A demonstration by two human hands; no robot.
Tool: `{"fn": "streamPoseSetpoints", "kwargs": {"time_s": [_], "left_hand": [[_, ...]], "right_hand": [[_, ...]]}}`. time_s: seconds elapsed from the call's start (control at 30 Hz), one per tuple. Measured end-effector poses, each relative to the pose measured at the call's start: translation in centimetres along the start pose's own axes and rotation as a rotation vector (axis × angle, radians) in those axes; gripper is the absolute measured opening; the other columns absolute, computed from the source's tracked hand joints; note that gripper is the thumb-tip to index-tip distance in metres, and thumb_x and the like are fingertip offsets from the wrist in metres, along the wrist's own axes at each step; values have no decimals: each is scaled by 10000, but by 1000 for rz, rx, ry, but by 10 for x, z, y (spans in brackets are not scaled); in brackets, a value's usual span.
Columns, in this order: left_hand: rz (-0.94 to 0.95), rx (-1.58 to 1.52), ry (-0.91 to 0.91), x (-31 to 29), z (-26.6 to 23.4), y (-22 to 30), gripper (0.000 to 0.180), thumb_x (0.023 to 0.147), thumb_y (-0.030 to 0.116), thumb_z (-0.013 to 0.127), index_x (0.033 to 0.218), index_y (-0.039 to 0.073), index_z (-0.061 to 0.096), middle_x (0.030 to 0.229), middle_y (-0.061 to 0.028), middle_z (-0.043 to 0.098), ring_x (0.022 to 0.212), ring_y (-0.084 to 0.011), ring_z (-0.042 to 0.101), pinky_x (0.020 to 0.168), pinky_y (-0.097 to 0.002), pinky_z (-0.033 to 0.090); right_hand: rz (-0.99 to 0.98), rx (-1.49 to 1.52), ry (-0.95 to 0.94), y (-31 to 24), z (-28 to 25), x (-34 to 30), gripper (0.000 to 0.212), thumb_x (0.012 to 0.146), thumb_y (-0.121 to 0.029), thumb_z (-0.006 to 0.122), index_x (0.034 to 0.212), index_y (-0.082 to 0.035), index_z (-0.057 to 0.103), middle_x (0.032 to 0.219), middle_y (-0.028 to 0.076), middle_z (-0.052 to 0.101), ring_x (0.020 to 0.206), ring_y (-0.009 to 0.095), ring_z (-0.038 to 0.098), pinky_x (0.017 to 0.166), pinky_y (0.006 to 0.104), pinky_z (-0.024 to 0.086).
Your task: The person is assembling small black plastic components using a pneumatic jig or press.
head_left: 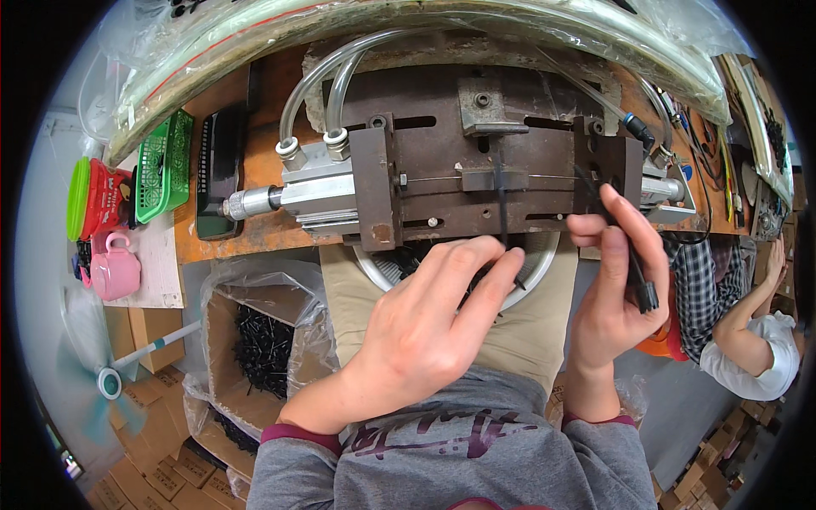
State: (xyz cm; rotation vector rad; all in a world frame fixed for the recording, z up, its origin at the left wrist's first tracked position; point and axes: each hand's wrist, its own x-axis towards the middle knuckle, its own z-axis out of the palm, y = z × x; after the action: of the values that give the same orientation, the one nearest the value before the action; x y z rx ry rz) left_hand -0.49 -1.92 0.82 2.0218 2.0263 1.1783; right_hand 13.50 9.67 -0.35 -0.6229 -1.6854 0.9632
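Pinched at the fingertips of my left hand (429,319) is the lower end of a thin black strip (502,200). The strip runs upward across a small block in the middle of a brown metal fixture (442,191). My right hand (625,272), to the right, is closed around a small bundle of black strips (643,289); their ends stick out below the fingers. How many it holds I cannot tell. Under my left hand, a round light-coloured bowl (544,270) on my lap holds more black pieces, partly hidden by the hand.
Silver cylinders (319,200) with clear hoses flank the fixture on an orange bench. At lower left, a plastic-lined box (263,344) holds many black pieces. A green basket (163,166), a pink cup (116,270) and a fan (109,384) are further left. Another person (752,353) sits at right.
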Motion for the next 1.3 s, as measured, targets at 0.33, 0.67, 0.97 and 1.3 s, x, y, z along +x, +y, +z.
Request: {"fn": "streamPoseSetpoints", "kwargs": {"time_s": [0.33, 0.67, 0.97, 1.3], "left_hand": [[-11, 267, -112, 14, 4, -2, 303, 733, 88, 774, 1018, 9, 707, 1233, -151, 671, 777, -203, 700, 665, -298, 551], [-5, -525, 6, 13, -8, 19, 383, 677, 15, 841, 1035, -19, 711, 1035, -149, 710, 852, -251, 713, 702, -334, 575], [3, 109, 30, 7, 7, -3, 354, 674, -2, 772, 1021, -26, 706, 1210, -163, 667, 869, -263, 693, 768, -350, 563], [3, 286, -126, 17, 0, -2, 300, 735, 101, 777, 1013, 10, 712, 1280, -155, 651, 682, -186, 675, 627, -285, 534]], "right_hand": [[-172, -223, -24, -11, -10, -4, 306, 959, 85, 543, 1252, 29, 477, 1110, 225, 682, 872, 186, 671, 712, 253, 557], [-600, -401, -178, 9, 6, 2, 381, 781, 50, 645, 1149, 147, 628, 1070, 272, 702, 810, 287, 697, 664, 321, 565], [-225, -308, -96, -3, -9, 5, 502, 899, 140, 588, 1366, 109, 407, 1133, 268, 671, 920, 277, 709, 795, 317, 583], [45, 219, -243, -17, -20, 8, 577, 994, -201, 484, 1445, 117, 315, 1379, 322, 499, 1243, 426, 566, 1043, 436, 467]]}}
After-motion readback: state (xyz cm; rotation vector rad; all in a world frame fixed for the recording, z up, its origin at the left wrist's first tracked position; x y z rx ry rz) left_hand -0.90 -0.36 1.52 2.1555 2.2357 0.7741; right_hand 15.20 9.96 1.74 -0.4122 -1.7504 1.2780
